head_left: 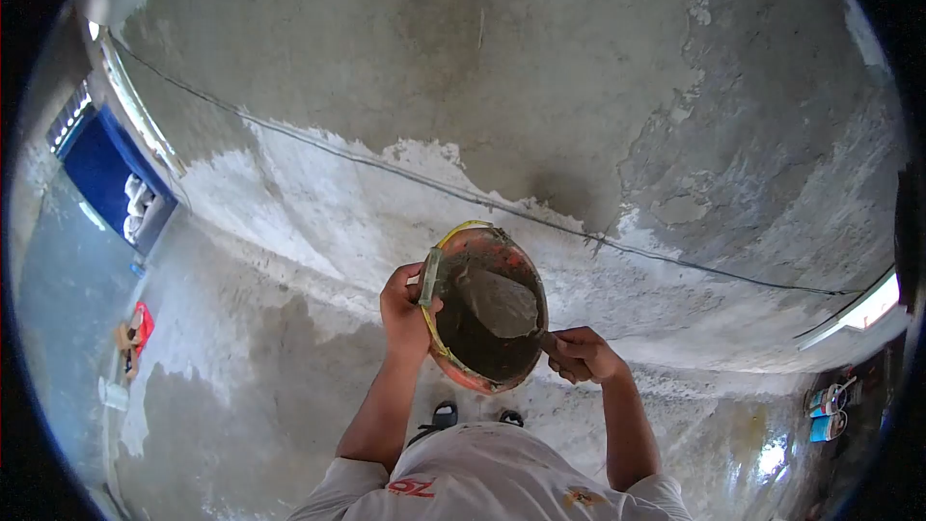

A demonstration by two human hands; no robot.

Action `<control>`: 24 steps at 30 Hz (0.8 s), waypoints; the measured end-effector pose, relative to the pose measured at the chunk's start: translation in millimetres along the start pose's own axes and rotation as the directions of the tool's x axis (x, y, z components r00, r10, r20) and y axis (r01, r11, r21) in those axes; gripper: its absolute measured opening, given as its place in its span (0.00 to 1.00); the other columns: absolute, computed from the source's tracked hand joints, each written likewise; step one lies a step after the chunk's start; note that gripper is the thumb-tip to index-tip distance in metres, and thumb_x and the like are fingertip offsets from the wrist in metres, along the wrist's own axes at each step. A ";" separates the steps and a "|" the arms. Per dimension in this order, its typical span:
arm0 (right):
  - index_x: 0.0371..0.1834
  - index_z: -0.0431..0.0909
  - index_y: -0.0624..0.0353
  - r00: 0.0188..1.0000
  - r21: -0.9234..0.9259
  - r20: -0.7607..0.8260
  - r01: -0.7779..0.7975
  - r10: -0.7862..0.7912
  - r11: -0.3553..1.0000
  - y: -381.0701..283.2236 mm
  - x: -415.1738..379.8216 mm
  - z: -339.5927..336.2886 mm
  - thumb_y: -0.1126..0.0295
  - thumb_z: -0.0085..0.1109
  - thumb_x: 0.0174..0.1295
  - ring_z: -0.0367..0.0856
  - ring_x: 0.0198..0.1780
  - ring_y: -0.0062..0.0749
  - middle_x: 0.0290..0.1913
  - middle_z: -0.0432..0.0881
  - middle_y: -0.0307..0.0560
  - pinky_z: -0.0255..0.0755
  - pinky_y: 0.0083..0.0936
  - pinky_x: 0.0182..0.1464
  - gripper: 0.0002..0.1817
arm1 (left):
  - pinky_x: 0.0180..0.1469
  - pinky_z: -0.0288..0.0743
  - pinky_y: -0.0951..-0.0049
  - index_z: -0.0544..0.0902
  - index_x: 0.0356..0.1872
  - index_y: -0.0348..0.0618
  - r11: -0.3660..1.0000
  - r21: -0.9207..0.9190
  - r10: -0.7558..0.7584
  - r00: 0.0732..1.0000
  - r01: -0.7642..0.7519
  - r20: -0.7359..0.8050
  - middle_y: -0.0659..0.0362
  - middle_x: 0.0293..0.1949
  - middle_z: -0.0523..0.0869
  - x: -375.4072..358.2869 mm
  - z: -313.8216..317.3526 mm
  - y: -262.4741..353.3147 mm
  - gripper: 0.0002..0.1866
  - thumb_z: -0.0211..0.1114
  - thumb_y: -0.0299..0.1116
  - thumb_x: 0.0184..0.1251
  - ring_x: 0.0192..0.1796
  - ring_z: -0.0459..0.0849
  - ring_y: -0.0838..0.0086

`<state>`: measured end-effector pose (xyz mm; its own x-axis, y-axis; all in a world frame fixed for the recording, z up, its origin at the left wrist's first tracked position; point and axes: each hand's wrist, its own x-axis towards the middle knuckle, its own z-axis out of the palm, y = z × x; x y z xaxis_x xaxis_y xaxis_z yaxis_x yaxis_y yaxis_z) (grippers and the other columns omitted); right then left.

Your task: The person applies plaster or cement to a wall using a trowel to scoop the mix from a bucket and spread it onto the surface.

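Observation:
An orange bucket point(490, 387) with a yellow rim or handle and dark, wet mortar inside is held up in front of my body, tilted so its inside faces me. My left hand point(408, 314) grips its left side at the handle's pale grip piece point(430, 276). My right hand point(590, 355) is closed around the handle of a trowel point(559, 344) at the bucket's right edge. The trowel's blade is inside the bucket, and grey mortar point(503, 305) there hides its outline.
A wall point(415, 58) with grey and whitish patches rises ahead, crossed by a dark cable point(386, 166). A blue door point(96, 169) and a red item point(145, 326) are at left. Blue-and-white buckets point(826, 413) stand at right. My sandalled feet point(446, 413) are below.

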<state>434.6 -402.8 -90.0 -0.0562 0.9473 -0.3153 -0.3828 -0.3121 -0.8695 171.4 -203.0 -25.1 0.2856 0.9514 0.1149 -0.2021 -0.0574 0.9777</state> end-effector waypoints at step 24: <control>0.56 0.81 0.65 0.345 -0.758 -0.206 0.536 -0.916 0.372 -348.0 -98.9 105.9 0.56 0.58 0.75 0.80 0.25 0.27 0.33 0.84 0.48 0.74 0.28 0.26 0.21 | 0.43 0.77 0.73 0.74 0.53 0.39 0.994 0.060 0.092 0.992 -0.087 -0.087 0.52 0.40 0.86 26.4 40.4 -10.7 0.24 0.60 0.10 0.54 0.41 0.85 0.71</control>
<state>475.7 -380.2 284.1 0.5207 0.5983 0.6090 0.5262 0.3368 -0.7808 219.0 -189.4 -25.4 0.1827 0.9649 0.1887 -0.1695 -0.1582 0.9727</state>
